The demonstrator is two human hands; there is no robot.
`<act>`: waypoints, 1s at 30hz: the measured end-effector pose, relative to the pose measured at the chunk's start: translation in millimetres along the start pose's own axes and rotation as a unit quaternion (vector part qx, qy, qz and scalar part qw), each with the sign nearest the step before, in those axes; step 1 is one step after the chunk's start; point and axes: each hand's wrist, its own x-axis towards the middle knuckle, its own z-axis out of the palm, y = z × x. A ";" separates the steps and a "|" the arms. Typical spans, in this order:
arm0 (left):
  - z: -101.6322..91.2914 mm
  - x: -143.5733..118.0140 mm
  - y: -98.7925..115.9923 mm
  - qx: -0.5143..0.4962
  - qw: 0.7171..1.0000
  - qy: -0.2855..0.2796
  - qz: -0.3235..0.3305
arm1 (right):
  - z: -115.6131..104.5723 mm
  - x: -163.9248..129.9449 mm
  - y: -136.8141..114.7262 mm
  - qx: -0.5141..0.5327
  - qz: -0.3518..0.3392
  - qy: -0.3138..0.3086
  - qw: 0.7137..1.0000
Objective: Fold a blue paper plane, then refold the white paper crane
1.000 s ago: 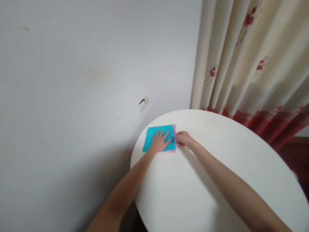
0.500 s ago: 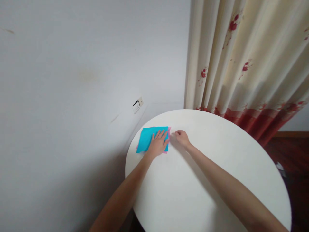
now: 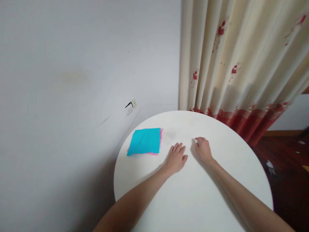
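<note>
A blue square sheet (image 3: 145,141) lies flat on a pink sheet (image 3: 161,137), whose edge shows along the right and bottom. Both rest at the far left of a round white table (image 3: 212,193). My left hand (image 3: 176,158) lies palm down on the tabletop, fingers spread, a short way right of the sheets and holding nothing. Close beside it, my right hand (image 3: 203,149) rests on the table with fingers loosely curled and nothing in them. Neither hand touches the sheets.
A plain white wall with a socket (image 3: 130,106) stands behind the table on the left. A cream curtain (image 3: 236,58) with red flowers and a red hem hangs at the back right. Dark wooden floor (image 3: 287,161) shows at the right.
Both hands have let go of the sheets and drawn back to the right along the table. The sheets stay flat where they were. The view has shifted to the right.
</note>
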 end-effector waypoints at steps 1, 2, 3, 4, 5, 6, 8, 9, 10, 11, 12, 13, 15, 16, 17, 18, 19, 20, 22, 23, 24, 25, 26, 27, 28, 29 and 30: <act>-1.4 0.6 -2.7 -0.007 1.000 -0.001 0.004 | 0.8 -1.9 2.3 -0.007 -0.002 -0.003 1.000; -3.6 1.7 -5.9 -0.017 1.000 -0.001 0.006 | 2.1 -3.2 3.7 -0.013 -0.006 -0.009 1.000; -6.3 3.2 -9.3 -0.028 1.000 -0.001 0.006 | 3.5 -4.2 4.2 -0.017 -0.012 -0.015 1.000; -9.5 5.0 -12.9 -0.038 0.999 0.000 0.011 | 4.9 -4.9 4.3 -0.022 -0.016 -0.021 0.999; -13.2 6.7 -16.8 -0.047 0.999 0.002 0.011 | 6.0 -5.5 4.2 -0.028 -0.020 -0.027 0.999; -17.5 8.3 -21.3 -0.052 0.999 0.008 0.005 | 6.6 -6.3 4.0 -0.032 -0.023 -0.033 0.999; -28.0 10.4 -32.7 -0.026 0.999 0.032 -0.029 | 6.7 -7.7 3.7 -0.040 -0.026 -0.044 0.998; -34.0 10.9 -39.7 -0.001 0.998 0.041 -0.050 | 6.1 -8.4 3.7 -0.042 -0.027 -0.049 0.998; -40.2 10.8 -47.5 0.025 0.996 0.047 -0.075 | 5.3 -8.8 3.7 -0.042 -0.029 -0.053 0.997; -46.2 10.4 -55.9 0.049 0.992 0.047 -0.106 | 4.3 -9.1 3.7 -0.041 -0.031 -0.056 0.997; -51.7 9.5 -64.4 0.066 0.987 0.037 -0.139 | 3.3 -9.2 3.5 -0.040 -0.032 -0.058 0.997; -56.4 8.4 -72.9 0.074 0.982 0.016 -0.173 | 2.5 -9.3 3.0 -0.039 -0.032 -0.060 0.997; -63.1 5.4 -88.4 0.068 0.972 -0.038 -0.221 | 1.6 -10.3 0.2 -0.036 -0.034 -0.060 0.997; -65.3 3.8 -94.9 0.059 0.968 -0.059 -0.237 | 1.8 -11.6 -2.5 -0.033 -0.037 -0.058 0.997; -66.8 2.1 -100.5 0.050 0.965 -0.073 -0.246 | 2.5 -13.6 -6.4 -0.027 -0.044 -0.055 0.997; -68.1 0.4 -105.2 0.041 0.964 -0.081 -0.250 | 3.8 -16.5 -11.7 -0.019 -0.057 -0.053 0.997; -69.4 -1.1 -109.0 0.033 0.964 -0.084 -0.251 | 5.8 -20.3 -18.4 -0.008 -0.074 -0.052 0.996; -70.8 -2.4 -112.3 0.027 0.964 -0.086 -0.249 | 8.5 -24.7 -26.8 0.004 -0.096 -0.055 0.994; -74.2 -4.2 -117.6 0.022 0.966 -0.083 -0.245 | 15.5 -34.4 -47.9 0.026 -0.146 -0.070 0.986; -76.1 -4.6 -119.8 0.024 0.966 -0.077 -0.244 | 19.7 -38.9 -60.3 0.034 -0.173 -0.088 0.980; -77.9 -4.7 -121.9 0.028 0.967 -0.066 -0.246 | 24.1 -42.6 -73.5 0.039 -0.197 -0.107 0.974; -79.3 -4.5 -123.8 0.032 0.967 -0.053 -0.249 | 28.7 -45.3 -87.0 0.040 -0.222 -0.129 0.966; -80.1 -4.0 -125.7 0.036 0.966 -0.038 -0.254 | 33.4 -46.9 -100.3 0.038 -0.245 -0.150 0.957; -80.4 -3.5 -127.5 0.040 0.965 -0.023 -0.260 | 37.9 -47.4 -112.8 0.033 -0.262 -0.165 0.950; -79.9 -3.0 -129.2 0.043 0.963 -0.012 -0.265 | 42.2 -47.0 -124.0 0.026 -0.274 -0.177 0.945; -78.8 -2.7 -131.0 0.045 0.962 -0.005 -0.269 | 46.2 -46.0 -133.4 0.019 -0.281 -0.186 0.941; -77.1 -2.5 -132.8 0.045 0.961 -0.003 -0.271 | 49.9 -44.7 -140.5 0.012 -0.286 -0.192 0.939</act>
